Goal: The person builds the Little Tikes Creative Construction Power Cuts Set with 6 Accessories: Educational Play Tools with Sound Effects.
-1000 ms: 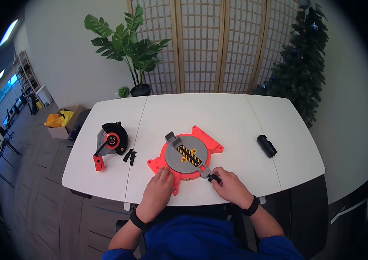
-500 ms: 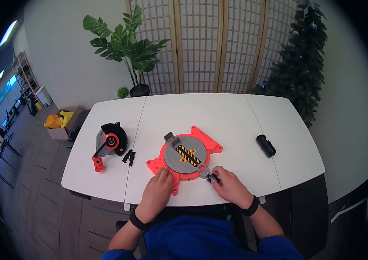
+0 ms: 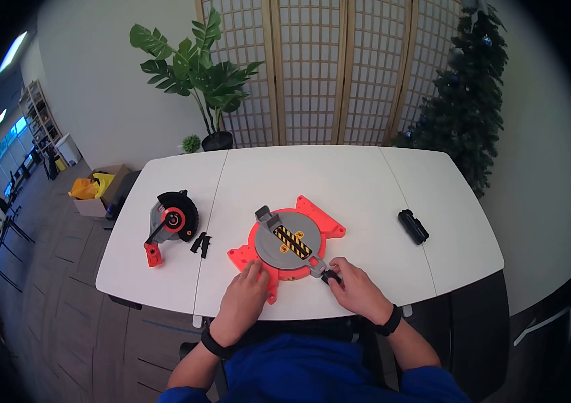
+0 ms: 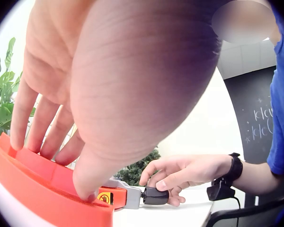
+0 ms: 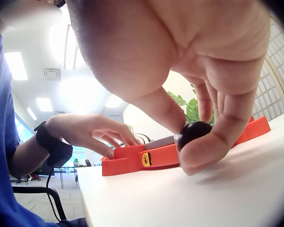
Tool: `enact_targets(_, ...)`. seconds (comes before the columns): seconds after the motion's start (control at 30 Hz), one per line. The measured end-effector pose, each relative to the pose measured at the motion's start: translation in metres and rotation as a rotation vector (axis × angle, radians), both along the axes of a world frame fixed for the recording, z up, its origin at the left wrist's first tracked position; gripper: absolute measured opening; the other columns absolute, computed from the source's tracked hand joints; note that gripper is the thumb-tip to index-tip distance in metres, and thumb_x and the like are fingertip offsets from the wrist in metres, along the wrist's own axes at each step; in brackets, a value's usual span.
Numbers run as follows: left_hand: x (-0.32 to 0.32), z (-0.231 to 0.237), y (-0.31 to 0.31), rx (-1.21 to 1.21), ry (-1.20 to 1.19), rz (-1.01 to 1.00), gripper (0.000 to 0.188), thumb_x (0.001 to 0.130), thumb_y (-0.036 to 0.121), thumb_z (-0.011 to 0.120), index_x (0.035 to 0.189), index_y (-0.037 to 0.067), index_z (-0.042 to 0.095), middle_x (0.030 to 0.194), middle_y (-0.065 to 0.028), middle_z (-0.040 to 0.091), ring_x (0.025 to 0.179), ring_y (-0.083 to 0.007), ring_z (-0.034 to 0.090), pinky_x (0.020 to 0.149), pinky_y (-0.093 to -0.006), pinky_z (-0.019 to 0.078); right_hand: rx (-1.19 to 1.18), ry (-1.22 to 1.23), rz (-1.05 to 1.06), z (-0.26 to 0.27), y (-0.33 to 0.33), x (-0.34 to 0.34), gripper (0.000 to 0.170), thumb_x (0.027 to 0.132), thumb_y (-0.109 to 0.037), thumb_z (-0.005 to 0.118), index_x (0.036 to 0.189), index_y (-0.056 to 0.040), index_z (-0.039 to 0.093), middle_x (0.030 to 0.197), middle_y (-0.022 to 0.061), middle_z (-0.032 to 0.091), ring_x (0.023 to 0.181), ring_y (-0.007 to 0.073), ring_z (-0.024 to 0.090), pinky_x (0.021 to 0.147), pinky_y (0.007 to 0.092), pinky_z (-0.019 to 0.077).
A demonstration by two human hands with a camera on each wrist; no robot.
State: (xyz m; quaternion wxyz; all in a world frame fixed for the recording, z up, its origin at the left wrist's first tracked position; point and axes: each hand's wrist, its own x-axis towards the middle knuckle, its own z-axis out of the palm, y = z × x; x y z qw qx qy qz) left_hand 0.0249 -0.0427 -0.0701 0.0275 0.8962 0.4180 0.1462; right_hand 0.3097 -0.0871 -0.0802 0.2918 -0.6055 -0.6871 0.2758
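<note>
A red base (image 3: 322, 218) with a round grey turntable (image 3: 268, 245) lies on the table, a yellow-and-black striped strip across its middle. The right hand (image 3: 358, 289) pinches the black knob (image 3: 329, 276) at the end of the turntable's grey arm; in the right wrist view thumb and finger close round that knob (image 5: 194, 132). The left hand (image 3: 245, 295) rests on the base's near left part. In the left wrist view its fingers (image 4: 47, 127) bend down over the red edge (image 4: 52, 189), thumb on the near side.
At the left of the table (image 3: 164, 168) lie a grey, black and red saw-like part (image 3: 175, 218) and small black pieces (image 3: 203, 244). A black cylindrical piece (image 3: 413, 227) lies at the right. Behind the table stand a potted plant (image 3: 208, 80), a lattice screen and a decorated tree.
The black knob turns slightly between the fingers of the right hand. The left hand and the red base stay where they were.
</note>
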Motion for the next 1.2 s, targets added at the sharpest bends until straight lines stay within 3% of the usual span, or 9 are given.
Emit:
enact_targets(0.03,0.000,0.000,0.000,0.001,0.000,0.001,0.046,0.090,0.013,0.077,0.128,-0.006,0.060,0.145,-0.0256,0.056,0.139,-0.0404,0.055,0.106,-0.0453,0.0536,0.000,0.000,0.000,-0.003,0.000,0.000,0.039,0.099,-0.011,0.069,0.130,0.0019,0.050,0.119,0.0278,0.065,0.099,0.0425,0.071,0.088,0.0468,0.0580)
enact_targets(0.1,0.000,0.000,0.000,-0.001,-0.004,-0.001,0.045,0.090,0.013,0.076,0.128,-0.006,0.060,0.145,-0.0255,0.056,0.139,-0.0403,0.055,0.106,-0.0453,0.0536,0.132,0.007,0.008,-0.012,0.000,0.001,0.044,0.097,-0.009,0.074,0.133,0.0005,0.052,0.117,0.0196,0.065,0.078,0.0257,0.072,0.074,0.0376,0.0595)
enact_targets(0.23,-0.001,-0.002,0.001,0.008,-0.029,0.000,0.043,0.089,0.013,0.077,0.125,-0.004,0.060,0.147,-0.0249,0.055,0.135,-0.0418,0.058,0.106,-0.0473,0.0544,0.135,-0.013,0.037,0.002,-0.003,-0.002,0.045,0.096,-0.010,0.075,0.133,0.0006,0.052,0.123,0.0199,0.061,0.080,0.0252,0.071,0.075,0.0367,0.0596)
enact_targets(0.3,-0.001,-0.001,0.001,0.002,-0.029,0.001,0.043,0.089,0.013,0.077,0.125,-0.004,0.060,0.147,-0.0250,0.055,0.135,-0.0419,0.058,0.106,-0.0473,0.0544,0.031,0.011,0.025,0.006,-0.003,-0.002,0.044,0.095,-0.008,0.074,0.132,-0.0004,0.051,0.122,0.0217,0.057,0.094,0.0390,0.071,0.084,0.0451,0.0584)
enact_targets(0.53,-0.001,-0.003,0.000,0.005,-0.025,0.005,0.045,0.089,0.014,0.078,0.126,-0.004,0.060,0.147,-0.0247,0.055,0.135,-0.0414,0.058,0.106,-0.0473,0.0544,-0.039,0.043,-0.012,0.004,-0.003,-0.002,0.044,0.096,-0.009,0.072,0.133,0.0000,0.051,0.124,0.0235,0.060,0.096,0.0396,0.071,0.085,0.0446,0.0581)
enact_targets(0.8,-0.001,-0.002,0.001,0.025,-0.011,-0.001,0.044,0.089,0.014,0.078,0.125,-0.004,0.060,0.146,-0.0245,0.055,0.135,-0.0410,0.058,0.104,-0.0470,0.0555,0.050,0.005,0.035,0.005,-0.004,-0.002,0.043,0.097,-0.010,0.071,0.133,-0.0003,0.051,0.125,0.0239,0.061,0.101,0.0448,0.070,0.089,0.0480,0.0573)
enact_targets(1.13,0.000,-0.001,-0.001,0.026,-0.016,0.001,0.044,0.089,0.014,0.078,0.126,-0.003,0.060,0.146,-0.0242,0.055,0.134,-0.0409,0.059,0.105,-0.0469,0.0551,0.106,-0.005,0.037,-0.005,-0.002,0.000,0.045,0.097,-0.011,0.072,0.137,-0.0014,0.052,0.126,0.0230,0.060,0.100,0.0437,0.070,0.088,0.0485,0.0577)
enact_targets(1.2,0.000,-0.001,0.000,0.023,-0.015,0.001,0.045,0.089,0.014,0.078,0.126,-0.003,0.060,0.146,-0.0242,0.056,0.134,-0.0409,0.059,0.105,-0.0469,0.0550,0.026,0.004,0.051,0.007,-0.005,-0.003,0.045,0.097,-0.011,0.072,0.136,-0.0015,0.052,0.126,0.0225,0.060,0.100,0.0436,0.070,0.088,0.0485,0.0578)
